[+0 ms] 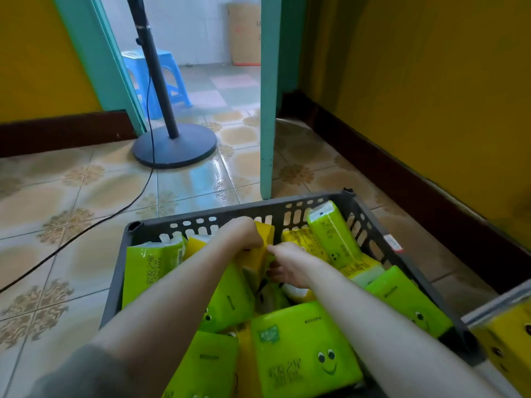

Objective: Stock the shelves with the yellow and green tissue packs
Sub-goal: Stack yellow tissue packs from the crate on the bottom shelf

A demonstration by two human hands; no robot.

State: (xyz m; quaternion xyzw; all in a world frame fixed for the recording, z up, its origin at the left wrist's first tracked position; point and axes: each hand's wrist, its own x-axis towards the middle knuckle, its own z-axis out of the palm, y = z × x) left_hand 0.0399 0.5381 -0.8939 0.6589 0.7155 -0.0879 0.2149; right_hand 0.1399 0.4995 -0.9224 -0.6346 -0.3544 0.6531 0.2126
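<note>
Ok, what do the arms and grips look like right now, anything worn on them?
Both forearms are bare. The left arm has a grey sleeve ending near the elbow; the right arm shows no sleeve in frame. No gloves on the left grip or right grip, and no watch or band at either wrist.

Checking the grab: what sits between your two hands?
In the head view, a yellow tissue pack lies between the left hand and the right hand.
</note>
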